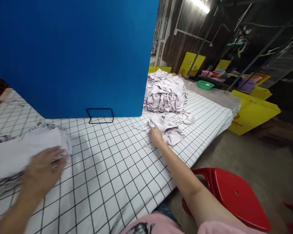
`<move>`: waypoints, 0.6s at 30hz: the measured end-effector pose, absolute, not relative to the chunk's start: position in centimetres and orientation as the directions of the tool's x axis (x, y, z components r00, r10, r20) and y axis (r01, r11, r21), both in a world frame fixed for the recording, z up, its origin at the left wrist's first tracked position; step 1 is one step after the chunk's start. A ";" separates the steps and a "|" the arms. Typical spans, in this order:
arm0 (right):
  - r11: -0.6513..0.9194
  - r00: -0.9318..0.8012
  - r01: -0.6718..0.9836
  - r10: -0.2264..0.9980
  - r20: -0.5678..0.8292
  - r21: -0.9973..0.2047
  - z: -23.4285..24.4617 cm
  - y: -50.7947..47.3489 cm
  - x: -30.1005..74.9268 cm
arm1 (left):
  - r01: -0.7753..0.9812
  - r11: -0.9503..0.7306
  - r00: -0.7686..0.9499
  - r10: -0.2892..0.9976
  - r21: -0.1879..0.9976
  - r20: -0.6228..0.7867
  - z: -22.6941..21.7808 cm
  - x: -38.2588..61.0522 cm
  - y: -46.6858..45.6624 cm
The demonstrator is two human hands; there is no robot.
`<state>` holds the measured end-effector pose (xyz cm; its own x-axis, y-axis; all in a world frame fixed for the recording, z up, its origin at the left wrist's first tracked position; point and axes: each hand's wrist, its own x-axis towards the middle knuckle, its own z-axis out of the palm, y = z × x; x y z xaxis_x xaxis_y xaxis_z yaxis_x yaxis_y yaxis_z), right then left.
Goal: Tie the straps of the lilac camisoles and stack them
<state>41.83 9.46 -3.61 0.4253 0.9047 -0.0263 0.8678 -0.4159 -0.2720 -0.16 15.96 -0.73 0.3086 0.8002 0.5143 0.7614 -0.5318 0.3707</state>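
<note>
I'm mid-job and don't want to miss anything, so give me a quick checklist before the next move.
1. Right hand in contact with the crumpled pale cloth: ok, it touches the cloth's left side.
2. Crumpled pale cloth smoothed flat: not ok, it lies bunched and folded.
3. Left hand gripping the flat cloth stack: cannot tell, the hand is blurred at the stack's right end.
4. Large cloth heap on the checked tablecloth: ok, beyond the right hand.
5. Blue panel clear of both hands: ok, neither touches it.
</note>
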 end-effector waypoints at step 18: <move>0.109 -0.103 0.961 0.994 0.035 -0.254 -7.1 3.2 36.0 | 0.760 -0.399 0.389 0.912 0.513 0.132 -5.6 5.9 3.6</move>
<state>36.03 3.20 -7.07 -0.1034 0.9940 0.0348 0.9611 0.1089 -0.2540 5.92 3.59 -5.58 0.3887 0.9118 0.1323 0.7600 -0.3985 0.5133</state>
